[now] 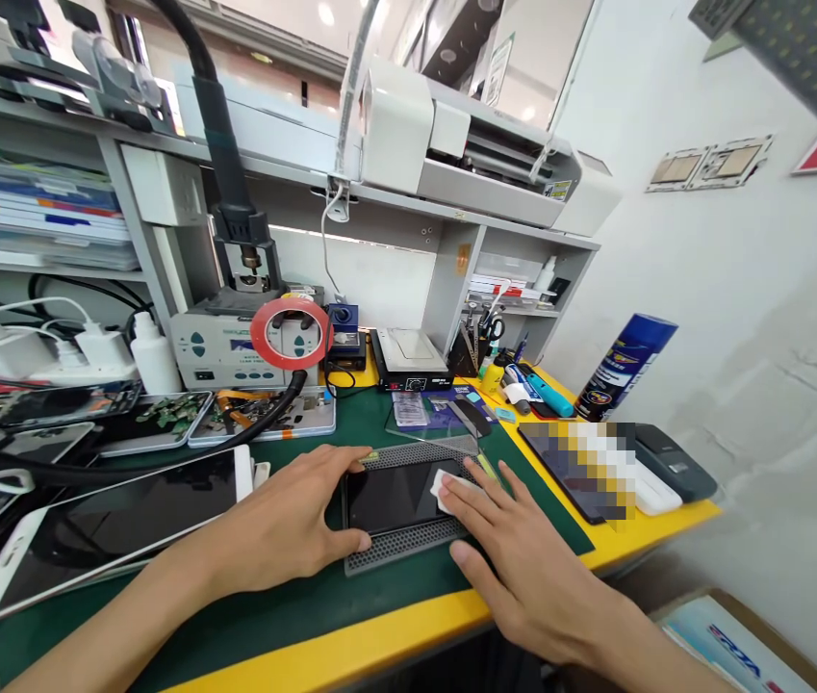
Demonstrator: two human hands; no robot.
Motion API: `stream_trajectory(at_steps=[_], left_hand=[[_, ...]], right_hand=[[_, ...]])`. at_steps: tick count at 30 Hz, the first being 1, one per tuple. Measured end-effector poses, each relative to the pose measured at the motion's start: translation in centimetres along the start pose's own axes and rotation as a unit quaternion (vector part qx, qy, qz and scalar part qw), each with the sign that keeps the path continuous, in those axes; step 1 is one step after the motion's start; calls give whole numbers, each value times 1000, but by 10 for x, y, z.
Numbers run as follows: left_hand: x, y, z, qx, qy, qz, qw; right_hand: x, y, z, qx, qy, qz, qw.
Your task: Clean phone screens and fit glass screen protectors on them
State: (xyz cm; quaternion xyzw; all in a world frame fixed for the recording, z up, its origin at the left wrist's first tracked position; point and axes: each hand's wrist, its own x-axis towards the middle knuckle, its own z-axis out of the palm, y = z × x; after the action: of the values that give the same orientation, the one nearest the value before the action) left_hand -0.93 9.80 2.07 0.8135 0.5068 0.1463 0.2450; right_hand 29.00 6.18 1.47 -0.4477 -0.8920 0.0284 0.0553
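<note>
The phone (390,499) has a glossy, glass-like black face that catches reflections. Around it, the perforated pad (408,547) looks matt and textured. The white wipe (442,484) appears soft and matt; whether cloth or paper cannot be told. The green mat (293,621) is smooth and dull, the tablet (115,529) shiny, the spray can (628,366) glossy, the printer (397,125) smooth plastic.

The left hand (289,525) is palm down, its thumb (350,543) toward the desk's (336,648) front edge and spread wide from the fingers (336,462). The right hand (520,553) lies over that edge, fingers extended forward, thumb held apart. Both forearms (140,597) are bare.
</note>
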Motion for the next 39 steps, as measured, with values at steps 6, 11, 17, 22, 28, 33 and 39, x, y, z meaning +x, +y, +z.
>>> stream_trajectory(at_steps=[6, 11, 17, 22, 28, 33, 39], left_hand=[[0, -2, 0, 1, 7, 10, 1000], [-1, -2, -1, 2, -4, 18, 1000], [1, -6, 4, -9, 17, -3, 1000], [0, -10, 3, -6, -1, 21, 1000], [-2, -7, 0, -7, 9, 28, 1000], [-5, -9, -3, 2, -2, 52, 999], [-6, -6, -9, -19, -16, 16, 1000]], right_hand=[[38, -14, 7, 16, 35, 44, 998], [44, -68, 30, 91, 46, -15, 995], [30, -75, 34, 108, 23, -42, 993], [5, -32, 31, 17, 55, 30, 998], [-1, -28, 43, -36, 74, 58, 995], [16, -79, 56, 30, 75, -2, 997], [39, -113, 54, 90, 39, -53, 994]])
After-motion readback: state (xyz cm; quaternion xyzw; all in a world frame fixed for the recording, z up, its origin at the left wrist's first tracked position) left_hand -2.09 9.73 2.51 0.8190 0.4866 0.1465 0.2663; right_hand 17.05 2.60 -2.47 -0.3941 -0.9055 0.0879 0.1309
